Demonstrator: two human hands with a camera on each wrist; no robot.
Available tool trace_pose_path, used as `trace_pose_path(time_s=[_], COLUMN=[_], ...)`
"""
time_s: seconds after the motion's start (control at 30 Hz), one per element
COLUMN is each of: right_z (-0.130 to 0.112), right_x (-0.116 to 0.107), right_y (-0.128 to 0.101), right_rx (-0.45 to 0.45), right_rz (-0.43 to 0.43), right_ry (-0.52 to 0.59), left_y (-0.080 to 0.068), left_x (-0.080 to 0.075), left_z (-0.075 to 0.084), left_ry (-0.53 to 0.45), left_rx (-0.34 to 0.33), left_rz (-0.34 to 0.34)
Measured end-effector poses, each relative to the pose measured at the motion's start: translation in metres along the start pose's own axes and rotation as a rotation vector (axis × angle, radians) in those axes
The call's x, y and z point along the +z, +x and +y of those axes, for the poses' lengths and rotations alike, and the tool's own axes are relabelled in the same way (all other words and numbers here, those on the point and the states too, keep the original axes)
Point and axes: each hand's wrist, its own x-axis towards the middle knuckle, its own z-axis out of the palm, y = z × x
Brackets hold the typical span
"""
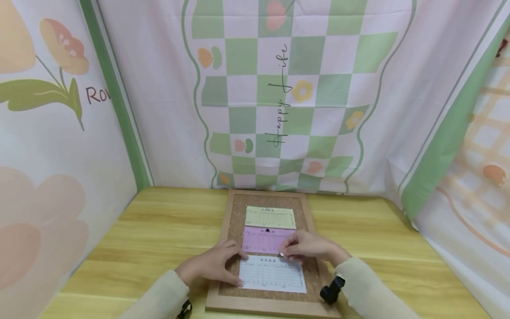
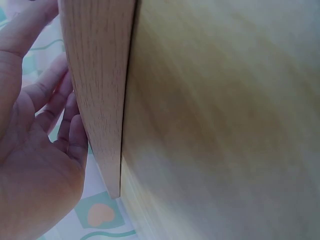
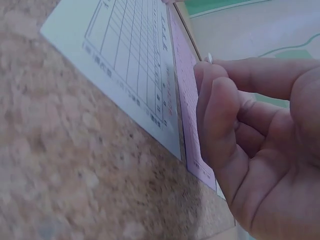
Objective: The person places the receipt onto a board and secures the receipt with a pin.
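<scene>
A white printed form (image 1: 271, 274) lies on the lower part of a wood-framed corkboard (image 1: 235, 217). Thumb and index finger of my left hand (image 1: 213, 264) are spread, touching the form's left edge at its upper and lower corners. Above the form's top edge, my right hand (image 1: 308, 246) pinches a small white push pin (image 3: 210, 58) between thumb and index finger. A pink form (image 1: 256, 243) sits just above the white one, with a black pin (image 1: 267, 230) at its top; the right fingers cover part of its right side. Farther up is a yellow form (image 1: 271, 218).
The corkboard rests on a wood-grain table (image 1: 159, 230), its far end close to a checked curtain (image 1: 275, 97). Printed cloth hangs on the left and right sides. A black wrist device (image 1: 332, 290) on the right wrist is over the board's right frame edge.
</scene>
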Motion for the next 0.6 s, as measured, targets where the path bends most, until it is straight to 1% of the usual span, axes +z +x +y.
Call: trace_pose_path(time_s=[0.13,0.3,0.43,0.6], right_z=[0.0,0.002,0.0,-0.002], right_x=[0.003,0.007,0.01,0.015], right_y=[0.003,0.008,0.011,0.015], right_rx=[0.002,-0.005,-0.019,-0.016], right_rz=[0.001,-0.028,-0.037,-0.025], right_ry=[0.016,0.058,0.057,0.047], left_y=[0.0,0.0,0.001,0.001], left_x=[0.0,0.002,0.002,0.002], left_z=[-0.001,-0.002,-0.003,-0.001], left_ry=[0.001,0.0,0.006,0.007], left_rx=[0.003,0.008,0.01,0.01], left_rz=[-0.001,0.0,0.005,0.014])
